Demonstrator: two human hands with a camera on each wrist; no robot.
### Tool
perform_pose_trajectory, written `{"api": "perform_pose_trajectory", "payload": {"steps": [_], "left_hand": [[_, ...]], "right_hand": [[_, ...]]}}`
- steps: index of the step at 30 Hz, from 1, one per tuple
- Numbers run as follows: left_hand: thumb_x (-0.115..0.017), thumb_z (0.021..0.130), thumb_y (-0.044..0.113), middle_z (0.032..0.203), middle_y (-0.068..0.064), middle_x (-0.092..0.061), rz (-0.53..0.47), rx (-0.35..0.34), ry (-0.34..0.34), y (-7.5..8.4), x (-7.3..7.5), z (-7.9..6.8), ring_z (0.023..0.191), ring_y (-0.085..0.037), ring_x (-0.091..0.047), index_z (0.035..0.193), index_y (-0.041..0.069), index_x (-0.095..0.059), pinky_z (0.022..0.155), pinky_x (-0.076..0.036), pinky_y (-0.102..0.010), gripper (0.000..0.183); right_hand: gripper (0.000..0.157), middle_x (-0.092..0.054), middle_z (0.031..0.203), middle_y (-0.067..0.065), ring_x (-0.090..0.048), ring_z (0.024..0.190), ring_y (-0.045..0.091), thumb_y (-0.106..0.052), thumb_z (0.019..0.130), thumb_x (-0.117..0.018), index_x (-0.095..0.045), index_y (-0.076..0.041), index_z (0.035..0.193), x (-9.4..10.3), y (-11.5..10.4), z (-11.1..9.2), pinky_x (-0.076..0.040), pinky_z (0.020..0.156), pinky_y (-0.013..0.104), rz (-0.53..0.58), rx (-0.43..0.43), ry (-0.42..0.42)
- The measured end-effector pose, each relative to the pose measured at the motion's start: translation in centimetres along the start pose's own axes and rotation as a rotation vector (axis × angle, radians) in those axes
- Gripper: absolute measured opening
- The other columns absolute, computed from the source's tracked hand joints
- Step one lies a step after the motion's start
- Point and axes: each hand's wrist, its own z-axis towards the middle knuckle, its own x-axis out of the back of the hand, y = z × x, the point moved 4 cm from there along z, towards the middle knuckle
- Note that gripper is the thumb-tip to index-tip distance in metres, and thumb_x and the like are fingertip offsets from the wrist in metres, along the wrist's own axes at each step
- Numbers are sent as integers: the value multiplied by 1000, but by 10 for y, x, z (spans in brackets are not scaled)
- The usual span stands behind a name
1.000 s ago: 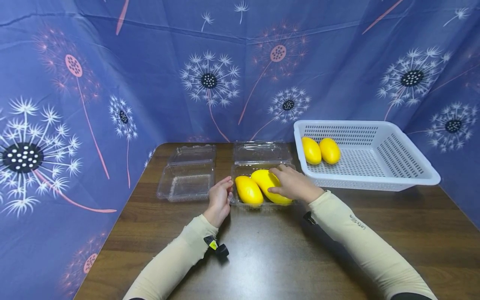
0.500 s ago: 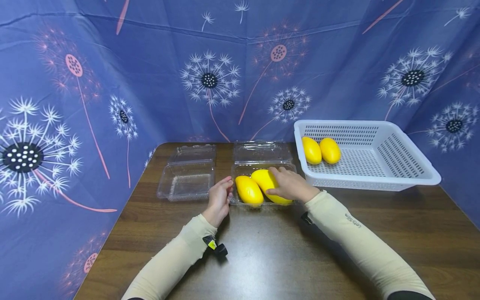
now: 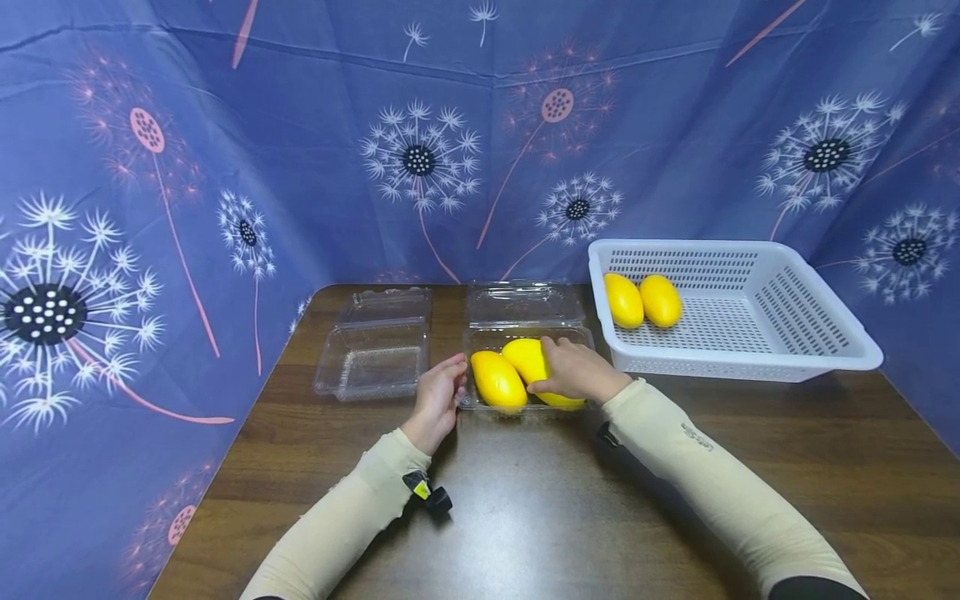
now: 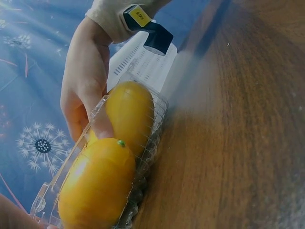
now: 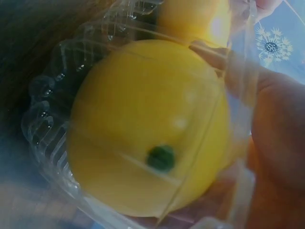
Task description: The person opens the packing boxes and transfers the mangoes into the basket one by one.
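Note:
Two yellow mangoes lie side by side in a clear plastic clamshell container (image 3: 487,337) with its lid folded back. My right hand (image 3: 577,368) reaches over the rim and grips the right-hand mango (image 3: 525,357); its thumb lies between the two fruits in the left wrist view. That mango's green stem end (image 5: 161,158) shows through the clear wall in the right wrist view. Beside it sits the left mango (image 3: 498,380), untouched by my left hand. My left hand (image 3: 438,398) holds the container's left edge, fingers curled; only a bit of it shows in the left wrist view.
Left of my left hand stands a second clear clamshell container (image 3: 375,360), lid raised and nothing inside. A white perforated basket (image 3: 750,362) with two more mangoes (image 3: 660,302) stands at the back right. Behind the wooden table (image 3: 510,517) hangs a blue dandelion-print cloth (image 3: 300,167).
My right hand has shifted slightly left over the mango it grips, its forearm following. The left hand stays at the container's edge, and the mangoes keep their places.

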Motion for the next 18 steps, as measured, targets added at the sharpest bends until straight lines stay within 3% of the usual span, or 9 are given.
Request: {"api": "perform_pose_trajectory", "payload": {"steps": [7,18], "left_hand": [[-57,93,5,80,4,-54,22,-14,6,0,1,0,64,-3,-46,128,-4,-58,51,-36,-10,36],[-58,92,5,82,4,-55,31,-17,17,-1,1,1,66,-5,-47,124,-4,-61,51,-37,-10,33]], "right_hand": [[98,-51,133,31,-55,117,42,-51,81,-73,-29,6,147,-3,-1,3,-48,99,54,5,-36,-33],[100,-53,129,28,-58,108,37,-51,78,-76,-28,1,148,-5,-2,3,-52,93,53,38,-70,-34]]}}
